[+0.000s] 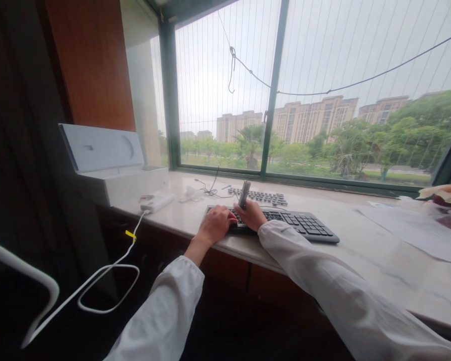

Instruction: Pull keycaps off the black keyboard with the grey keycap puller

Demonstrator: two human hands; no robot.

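A black keyboard point(285, 220) lies on the pale stone sill point(379, 255), just right of frame centre. Its left end is covered by both hands. The left hand point(215, 224) is laid flat-ish on the keys, fingers curled loosely, nothing seen held; how far open it is cannot be told exactly. The right hand point(252, 214) is closed around a small grey tool point(244, 193), held upright with its tip pointing up, at 12 o'clock from the hand.

Progress, as judged: a row of loose keycaps point(261, 196) is laid out on the sill at 12 o'clock of the keyboard, so part of the keys appear already taken off or waiting to go on; which cannot be told. Most of the keyboard's right half looks complete. The left end is hidden by the hands, so work remaining there cannot be read.

Surface and room: a long marble-like window ledge. A white box point(113, 170) with raised lid stands at 9 o'clock, a white power strip point(157, 202) beside it, its white cable point(108, 281) hanging down to 7 o'clock. Thin black wires point(210, 190) lie near the window. Papers point(409, 225) lie at 3 o'clock. A large barred window point(323, 85) shows trees and apartment blocks.
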